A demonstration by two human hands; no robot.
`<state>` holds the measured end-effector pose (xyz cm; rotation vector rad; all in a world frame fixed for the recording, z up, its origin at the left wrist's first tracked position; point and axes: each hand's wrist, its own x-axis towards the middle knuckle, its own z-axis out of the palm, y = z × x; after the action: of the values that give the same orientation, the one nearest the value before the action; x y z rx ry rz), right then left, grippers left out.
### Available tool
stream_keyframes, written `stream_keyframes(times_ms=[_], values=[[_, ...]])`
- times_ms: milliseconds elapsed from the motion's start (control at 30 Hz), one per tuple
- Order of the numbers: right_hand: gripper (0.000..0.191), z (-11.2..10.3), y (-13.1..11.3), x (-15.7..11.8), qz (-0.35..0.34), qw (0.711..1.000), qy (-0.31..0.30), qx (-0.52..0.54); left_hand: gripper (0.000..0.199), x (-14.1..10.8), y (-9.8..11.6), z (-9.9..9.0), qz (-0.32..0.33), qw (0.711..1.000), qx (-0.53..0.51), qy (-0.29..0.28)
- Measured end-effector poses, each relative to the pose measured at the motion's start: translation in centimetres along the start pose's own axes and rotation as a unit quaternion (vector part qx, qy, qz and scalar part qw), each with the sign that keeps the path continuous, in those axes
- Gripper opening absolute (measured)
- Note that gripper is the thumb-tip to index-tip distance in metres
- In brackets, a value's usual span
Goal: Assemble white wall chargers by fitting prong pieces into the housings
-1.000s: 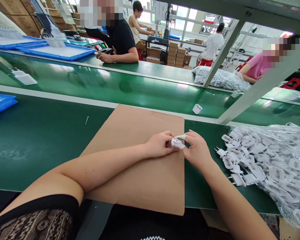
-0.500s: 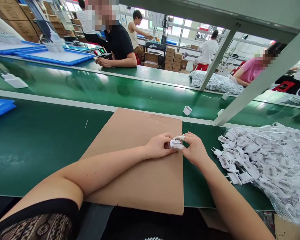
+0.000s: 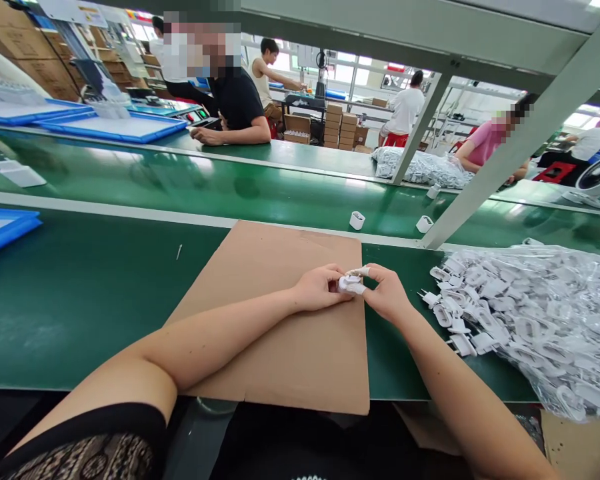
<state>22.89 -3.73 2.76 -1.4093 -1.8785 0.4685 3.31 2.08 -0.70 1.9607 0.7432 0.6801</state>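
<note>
White part (image 3: 350, 285): one, small, smooth and rounded, with paler and shadowed areas; lay over the right edge region of a brown cardboard sheet (image 3: 280, 353), between both hands.
Left hand (image 3: 323, 288): one, closed around the part's left side.
Right hand (image 3: 386, 292): one, thumb and forefinger narrowly spaced at the part's right side, both tips wrapped in white coverings.
Obscured: much of the part, behind fingers; its finer detail, too small to read.
Plastic bag (image 3: 555, 320): one, clear, full of white pieces, cut off by the right border; the inner pieces blurred together.
</note>
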Motion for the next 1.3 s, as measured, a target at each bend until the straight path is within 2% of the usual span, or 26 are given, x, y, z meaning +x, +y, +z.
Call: stream_keyframes(times_ms=[167, 400, 633, 733, 833, 933, 1100, 1167, 1300], values=[[0.018, -0.1, -0.5, -1.0, -0.043, 0.995, 0.018, -0.087, 0.026, -0.2, 0.4, -0.2, 0.002, 1.000, 0.015, -0.008], [0.020, -0.9, -2.2, 0.3, -0.061, 0.966, -0.036, -0.247, 0.023, -0.2, 0.4, 0.1, -0.010, 0.999, 0.028, 0.011], [0.024, -1.2, -2.9, 1.3, -0.040, 0.964, -0.059, -0.257, 0.023, -0.4, 0.5, 0.3, -0.007, 0.997, 0.073, 0.022], [0.026, -1.1, -3.2, 1.4, -0.040, 0.953, -0.069, -0.293, 0.023, -0.6, 0.4, 0.4, -0.001, 0.994, 0.103, 0.025], [0.028, -1.1, -3.6, 1.7, -0.011, 0.943, -0.071, -0.324, 0.022, -0.7, 0.3, 0.5, 0.008, 0.991, 0.125, 0.040], [0.031, -1.1, -3.8, 1.9, 0.024, 0.942, -0.072, -0.327, 0.022, -0.5, 0.0, 0.6, 0.008, 0.995, 0.087, 0.038], [0.029, -1.3, -3.7, 1.5, 0.048, 0.948, -0.076, -0.305, 0.032, 0.0, -0.6, 0.4, 0.000, 0.998, -0.044, 0.038], [0.027, -1.0, -3.5, 1.2, 0.060, 0.956, -0.061, -0.282, 0.034, 0.0, -0.8, 0.3, 0.007, 0.998, -0.051, 0.040], [0.027, -0.1, -2.5, 0.1, 0.038, 0.984, -0.033, -0.172, 0.038, -0.2, -1.0, 0.6, 0.033, 0.999, -0.017, 0.040]])
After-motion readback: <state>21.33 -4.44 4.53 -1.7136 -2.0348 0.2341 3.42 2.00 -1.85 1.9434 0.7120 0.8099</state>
